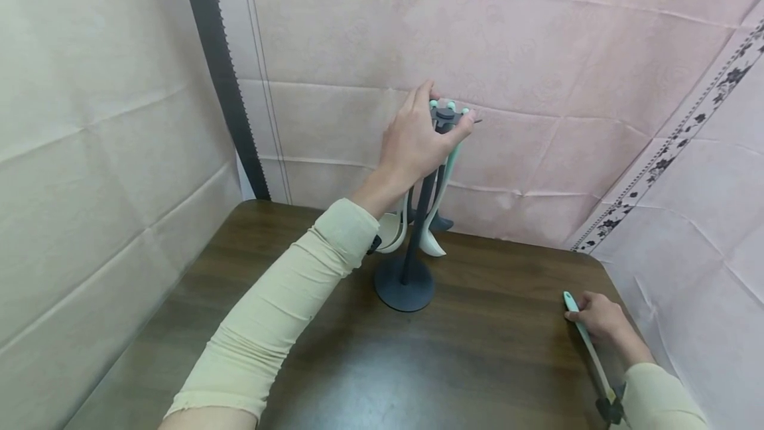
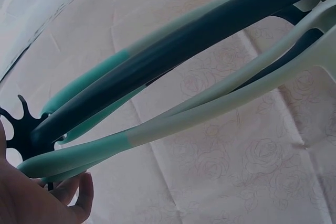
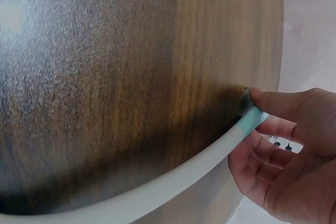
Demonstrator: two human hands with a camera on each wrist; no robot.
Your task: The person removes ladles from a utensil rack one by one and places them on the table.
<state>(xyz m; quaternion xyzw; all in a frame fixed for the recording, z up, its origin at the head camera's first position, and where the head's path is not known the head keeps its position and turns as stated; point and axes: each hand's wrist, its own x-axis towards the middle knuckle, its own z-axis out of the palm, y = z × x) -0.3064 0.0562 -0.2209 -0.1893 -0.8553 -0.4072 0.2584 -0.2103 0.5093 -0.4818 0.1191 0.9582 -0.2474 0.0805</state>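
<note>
A dark utensil stand [image 1: 404,290] with a round base stands toward the back of the table. My left hand [image 1: 414,135] grips its hooked top, thumb and fingers on opposite sides. Several kitchen utensils with mint-and-white handles [image 2: 94,150] hang from the hooks, close by the left hand. Among them are a white ladle [image 1: 390,231] and a dark utensil head [image 1: 440,223]. At the table's right side my right hand [image 1: 605,320] pinches the mint end of a long, pale-handled kitchen utensil [image 1: 591,354]. The far end of that utensil is hidden near the wrist.
The brown wooden table [image 1: 495,324] has rounded back corners. Pale creased cloth [image 1: 334,38] hangs behind it and at both sides, with a dark strip [image 1: 223,71] at the left and a floral band [image 1: 662,158] at the right.
</note>
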